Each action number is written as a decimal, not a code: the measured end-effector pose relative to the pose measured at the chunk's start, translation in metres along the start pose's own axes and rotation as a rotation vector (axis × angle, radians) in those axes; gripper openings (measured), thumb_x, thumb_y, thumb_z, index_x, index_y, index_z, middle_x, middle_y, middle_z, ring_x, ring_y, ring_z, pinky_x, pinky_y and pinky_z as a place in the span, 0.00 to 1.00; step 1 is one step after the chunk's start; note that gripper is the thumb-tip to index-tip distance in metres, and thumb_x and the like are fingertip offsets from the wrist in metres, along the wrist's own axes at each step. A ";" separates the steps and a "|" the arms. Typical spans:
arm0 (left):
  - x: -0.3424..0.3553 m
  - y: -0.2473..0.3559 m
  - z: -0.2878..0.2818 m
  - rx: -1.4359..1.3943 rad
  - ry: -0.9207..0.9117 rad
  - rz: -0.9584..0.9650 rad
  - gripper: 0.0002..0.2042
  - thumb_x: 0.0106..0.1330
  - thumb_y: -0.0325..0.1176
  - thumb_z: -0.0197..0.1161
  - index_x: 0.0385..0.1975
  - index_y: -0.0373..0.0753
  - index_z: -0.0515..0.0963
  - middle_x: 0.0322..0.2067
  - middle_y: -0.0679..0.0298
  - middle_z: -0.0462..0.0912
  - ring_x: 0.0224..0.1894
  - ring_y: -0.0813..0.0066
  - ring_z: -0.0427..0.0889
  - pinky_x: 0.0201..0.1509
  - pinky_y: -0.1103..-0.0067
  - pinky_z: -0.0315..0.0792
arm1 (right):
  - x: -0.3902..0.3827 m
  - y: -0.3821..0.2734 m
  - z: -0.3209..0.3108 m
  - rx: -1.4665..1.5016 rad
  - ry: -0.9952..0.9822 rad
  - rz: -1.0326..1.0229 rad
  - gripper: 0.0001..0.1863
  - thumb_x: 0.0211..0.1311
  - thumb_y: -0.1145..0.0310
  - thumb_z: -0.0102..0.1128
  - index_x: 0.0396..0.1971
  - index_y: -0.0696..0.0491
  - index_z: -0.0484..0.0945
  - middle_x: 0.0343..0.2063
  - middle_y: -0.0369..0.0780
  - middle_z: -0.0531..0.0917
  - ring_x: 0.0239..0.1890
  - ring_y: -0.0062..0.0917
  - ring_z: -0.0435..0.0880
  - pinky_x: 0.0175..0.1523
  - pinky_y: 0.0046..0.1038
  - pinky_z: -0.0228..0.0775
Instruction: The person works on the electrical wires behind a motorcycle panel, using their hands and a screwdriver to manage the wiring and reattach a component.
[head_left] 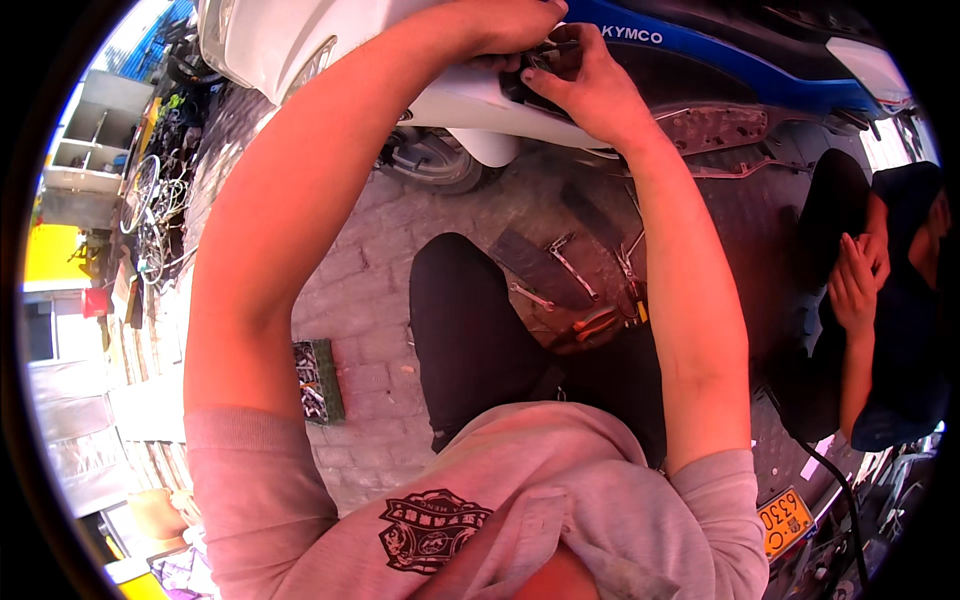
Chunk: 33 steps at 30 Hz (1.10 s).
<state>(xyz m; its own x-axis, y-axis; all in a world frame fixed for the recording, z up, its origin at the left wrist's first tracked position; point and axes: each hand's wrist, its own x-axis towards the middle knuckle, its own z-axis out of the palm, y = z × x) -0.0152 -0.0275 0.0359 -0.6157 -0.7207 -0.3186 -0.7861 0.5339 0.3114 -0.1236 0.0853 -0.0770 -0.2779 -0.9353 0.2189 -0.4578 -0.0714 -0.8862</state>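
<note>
My left hand (pixel 510 30) reaches to the top of the white and blue scooter (pixel 470 110), fingers bent at a dark gap in its side panel; what they grip is hidden. My right hand (pixel 585 85) is beside it at the same gap, fingers curled and thumb against a small part that I cannot make out. Below them on the paving lie a ratchet-type wrench (pixel 575 270), a small spanner (pixel 530 296), orange-handled pliers (pixel 595 322) and other tools, with dark flat strips (pixel 510 255) under some of them.
A co-worker (pixel 890 330) crouches at the right, hands together. A toolbox (pixel 318 380) sits by my left elbow. Bicycles (pixel 150 215), shelving (pixel 95 135) and a yellow object (pixel 60 255) line the left. A black hose (pixel 840 470) and yellow plate (pixel 785 520) are at lower right.
</note>
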 end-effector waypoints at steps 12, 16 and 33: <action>0.007 -0.016 0.005 -0.113 0.021 0.058 0.50 0.80 0.74 0.26 0.43 0.32 0.89 0.39 0.50 0.90 0.38 0.57 0.86 0.48 0.63 0.76 | 0.030 -0.003 0.017 0.067 -0.018 0.094 0.32 0.61 0.47 0.68 0.55 0.58 0.83 0.48 0.46 0.91 0.50 0.36 0.90 0.60 0.35 0.79; -0.004 -0.012 -0.007 -0.192 -0.041 -0.092 0.52 0.77 0.78 0.27 0.31 0.31 0.87 0.25 0.55 0.86 0.27 0.63 0.84 0.35 0.69 0.77 | 0.017 -0.009 0.016 0.438 0.031 0.246 0.23 0.61 0.60 0.72 0.52 0.57 0.83 0.36 0.37 0.86 0.38 0.20 0.82 0.44 0.26 0.77; -0.065 -0.010 0.046 0.433 0.415 0.015 0.28 0.68 0.59 0.65 0.51 0.38 0.86 0.47 0.56 0.89 0.52 0.56 0.88 0.57 0.64 0.82 | 0.021 0.009 0.018 0.647 0.006 0.231 0.21 0.76 0.58 0.65 0.59 0.57 0.84 0.44 0.37 0.89 0.38 0.18 0.85 0.45 0.25 0.77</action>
<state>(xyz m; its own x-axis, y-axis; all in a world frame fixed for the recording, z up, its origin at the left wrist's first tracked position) 0.0303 0.0343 0.0119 -0.6228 -0.7776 0.0861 -0.7818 0.6142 -0.1077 -0.1183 0.0590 -0.0878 -0.3134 -0.9496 -0.0046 0.2100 -0.0646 -0.9756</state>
